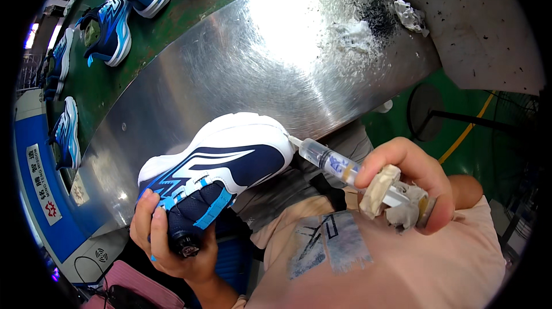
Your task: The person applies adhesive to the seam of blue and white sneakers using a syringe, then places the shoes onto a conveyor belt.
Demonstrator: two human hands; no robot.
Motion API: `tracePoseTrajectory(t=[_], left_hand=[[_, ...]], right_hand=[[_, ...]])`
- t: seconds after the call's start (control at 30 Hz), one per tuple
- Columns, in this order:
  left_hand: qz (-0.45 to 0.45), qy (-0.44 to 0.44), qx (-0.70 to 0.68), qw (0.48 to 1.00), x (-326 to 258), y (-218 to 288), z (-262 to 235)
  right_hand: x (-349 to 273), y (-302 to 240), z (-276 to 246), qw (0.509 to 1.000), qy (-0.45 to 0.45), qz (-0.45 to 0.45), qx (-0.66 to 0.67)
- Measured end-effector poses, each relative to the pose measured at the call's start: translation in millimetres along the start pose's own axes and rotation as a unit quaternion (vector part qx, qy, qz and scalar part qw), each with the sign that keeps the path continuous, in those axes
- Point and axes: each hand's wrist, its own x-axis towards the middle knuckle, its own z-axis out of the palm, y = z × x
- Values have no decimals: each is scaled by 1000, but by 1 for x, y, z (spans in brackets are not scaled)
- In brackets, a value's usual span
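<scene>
My left hand (175,245) is closed around the collar end of a navy, white and light-blue sports shoe (241,162). The shoe is tilted on its side, its white sole turned up and away from me. In my right hand (411,176) is a clear plastic syringe (328,159), its plunger end wrapped in lumpy whitish material. The syringe's tip meets the edge of the white sole at the toe, on the right. Whether anything comes out of the tip is too small to tell.
A shiny metal tabletop (190,61) lies beyond the shoe, with white residue (359,35) and a crumpled whitish lump (410,16) at its far right. Several similar shoes (109,30) stand on a green surface at far left, beside a blue and white machine panel (43,171).
</scene>
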Motion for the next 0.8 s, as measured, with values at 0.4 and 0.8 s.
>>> tracePoseTrajectory(t=[0.4, 0.8], left_hand=[[-45, -120, -95, 987, 46, -18, -5], [-151, -300, -254, 907, 112, -45, -7]], right_hand=[[3, 39, 5, 988, 16, -134, -72], [10, 50, 1, 974, -43, -191, -114]])
